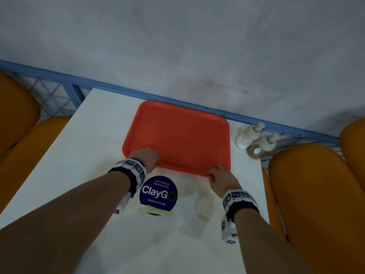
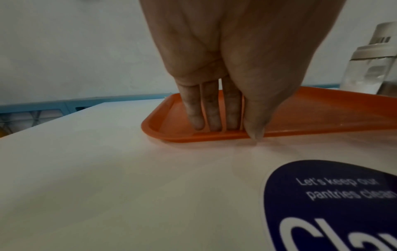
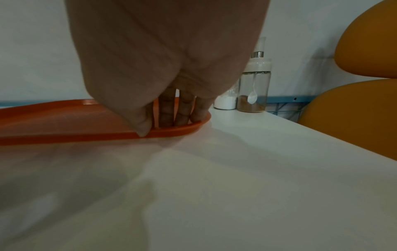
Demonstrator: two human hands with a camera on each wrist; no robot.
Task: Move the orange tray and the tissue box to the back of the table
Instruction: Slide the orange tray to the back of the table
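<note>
White table (image 1: 94, 147) against grey wall (image 1: 177, 36), both hands' fingers (image 2: 212, 108) gripping orange tray (image 1: 177, 135) rim.

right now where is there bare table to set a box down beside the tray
Widest free patch: the white table left of the orange tray, running to the back rail. In front, bare surface lies around the round ClayGo sticker. Crowded: the right back corner, where two dispenser jars stand close to the tray's edge. Left hand and right hand grip its near rim.
</note>
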